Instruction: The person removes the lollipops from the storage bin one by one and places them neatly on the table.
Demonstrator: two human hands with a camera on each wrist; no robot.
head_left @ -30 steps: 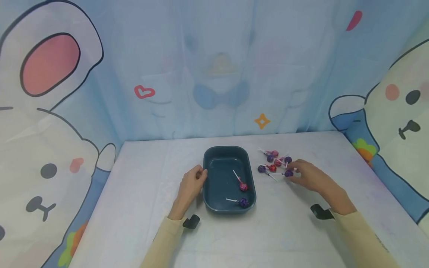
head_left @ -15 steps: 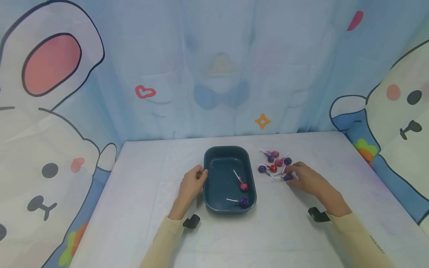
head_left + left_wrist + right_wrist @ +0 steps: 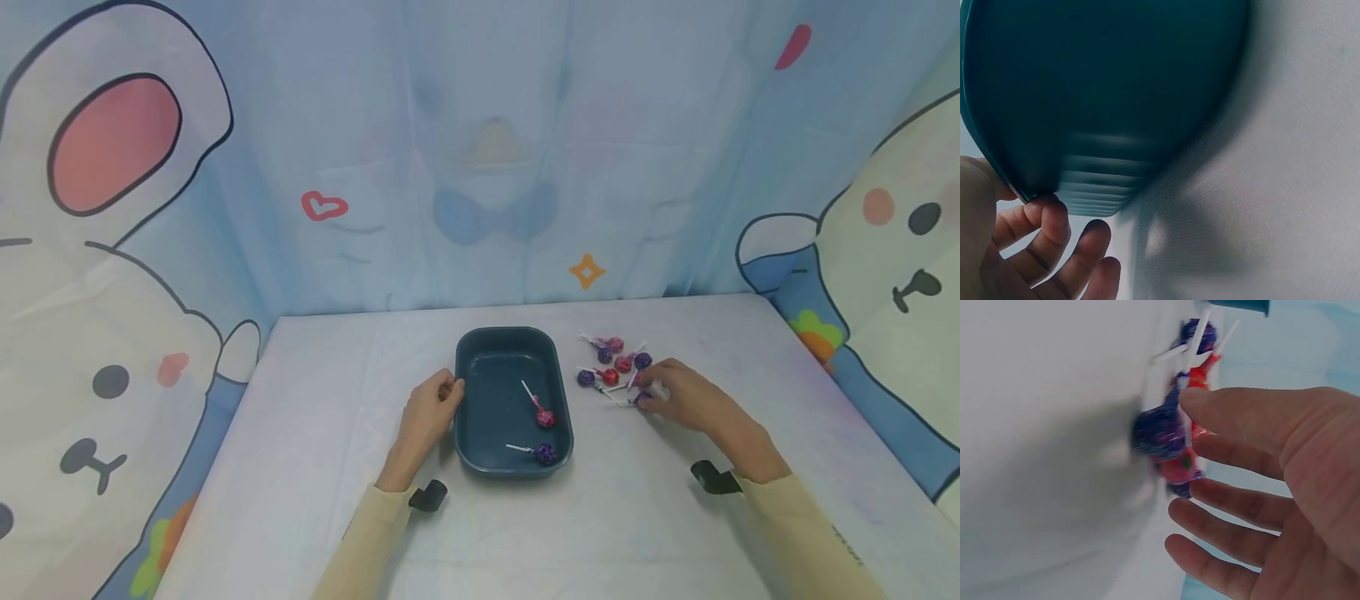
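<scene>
At the middle of the table in the head view stands a dark teal rectangular tray point(image 3: 487, 392). My left hand point(image 3: 429, 410) pinches its left rim between thumb and index finger, as the left wrist view shows. A pink-red lollipop point(image 3: 545, 417) and a purple lollipop point(image 3: 546, 453) lie inside. My right hand point(image 3: 688, 398) reaches over the near right side of a lollipop pile. Its thumb and index finger are around another purple lollipop point(image 3: 1160, 431), the thumb touching near its stick. A gap shows between the two fingertips, and the other fingers are extended.
Right of the tray lie several loose lollipops, among them a red one point(image 3: 611, 377), a purple one point(image 3: 585, 378) and a pink one point(image 3: 615, 343). The white tabletop point(image 3: 315, 467) ends at a blue printed curtain point(image 3: 495, 275) behind.
My right hand has shifted slightly toward the tray and moved the near purple lollipop a little toward me, baring a pink one beside it. My left hand and the tray stay put.
</scene>
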